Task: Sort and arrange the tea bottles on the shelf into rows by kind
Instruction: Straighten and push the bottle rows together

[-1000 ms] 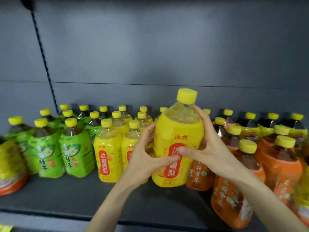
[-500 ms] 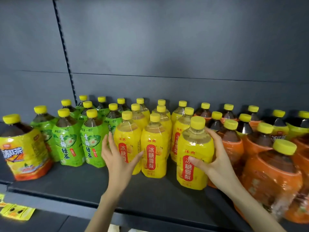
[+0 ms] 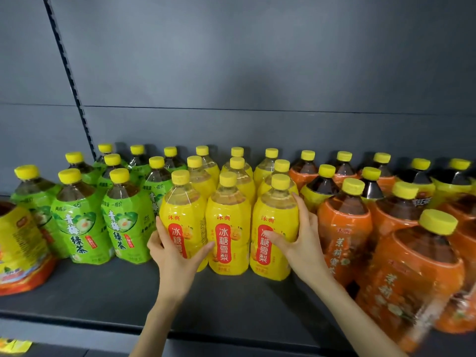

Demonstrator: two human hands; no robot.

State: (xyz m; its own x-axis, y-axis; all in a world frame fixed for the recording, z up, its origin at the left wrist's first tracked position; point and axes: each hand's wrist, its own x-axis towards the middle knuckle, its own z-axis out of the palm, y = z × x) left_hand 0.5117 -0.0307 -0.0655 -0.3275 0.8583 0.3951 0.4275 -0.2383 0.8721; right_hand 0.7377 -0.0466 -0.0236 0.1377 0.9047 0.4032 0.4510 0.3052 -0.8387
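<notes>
Three yellow pear-tea bottles stand side by side at the front of the dark shelf point(image 3: 108, 292). My left hand point(image 3: 175, 256) grips the leftmost yellow bottle point(image 3: 184, 210) low on its label. My right hand point(image 3: 301, 240) grips the rightmost yellow bottle point(image 3: 274, 217), thumb across its label and fingers round its right side. The middle yellow bottle point(image 3: 228, 222) stands between them, untouched. More yellow bottles stand in rows behind. Green-tea bottles point(image 3: 79, 228) fill the left, orange-labelled tea bottles point(image 3: 343, 228) the right.
A yellow-and-red labelled bottle point(image 3: 18, 243) stands at the far left edge. A large orange bottle point(image 3: 412, 274) stands close at the front right. Dark tea bottles with yellow labels point(image 3: 417, 181) stand at the back right. A grey back panel rises behind the rows.
The yellow bottle that both hands held up was set down as the third in the front row. My left hand left it and took hold of the leftmost yellow bottle.
</notes>
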